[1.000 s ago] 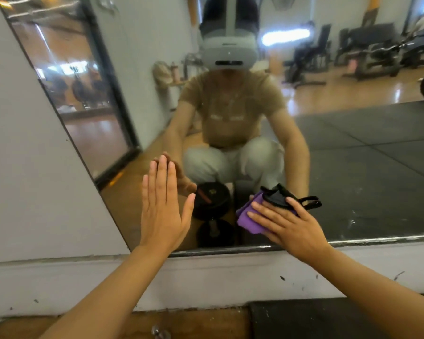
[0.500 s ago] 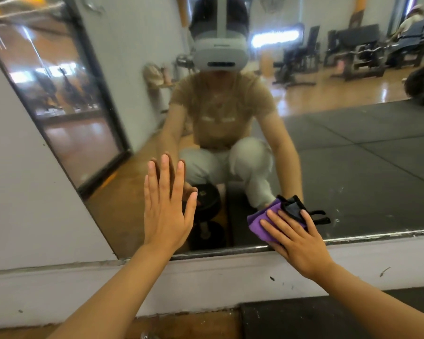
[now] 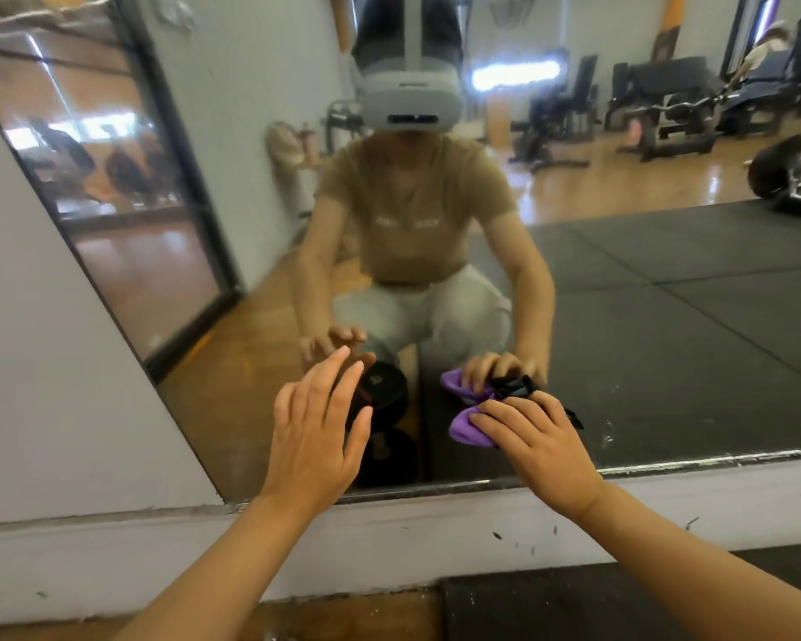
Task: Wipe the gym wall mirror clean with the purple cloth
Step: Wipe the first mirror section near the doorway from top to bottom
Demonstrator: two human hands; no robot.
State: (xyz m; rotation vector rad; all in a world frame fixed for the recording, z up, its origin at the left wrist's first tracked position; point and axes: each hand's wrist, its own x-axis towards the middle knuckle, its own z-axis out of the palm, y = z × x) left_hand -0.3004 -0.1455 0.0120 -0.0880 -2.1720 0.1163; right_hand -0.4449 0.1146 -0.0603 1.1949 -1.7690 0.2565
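Note:
The wall mirror (image 3: 667,340) fills most of the view, and its lower edge runs just above a white ledge. My right hand (image 3: 537,441) presses the bunched purple cloth (image 3: 468,425) against the glass near that lower edge, fingers curled over it. A black strip of the cloth shows under my fingertips. My left hand (image 3: 315,427) is held up to the left of the cloth with its fingers straight and spread. Its fingertips are near the glass and its palm is tipped back from it. It holds nothing.
A white wall (image 3: 42,363) borders the mirror on the left, and a white ledge (image 3: 435,538) runs below it. A black mat (image 3: 574,608) and wooden floor (image 3: 343,617) lie underneath. The glass reflects a crouching person, a black dumbbell (image 3: 380,395) and gym machines.
My left palm, flat on the glass before, has tipped back from it. My right fingers, which lay straight over the cloth, now curl and bunch it.

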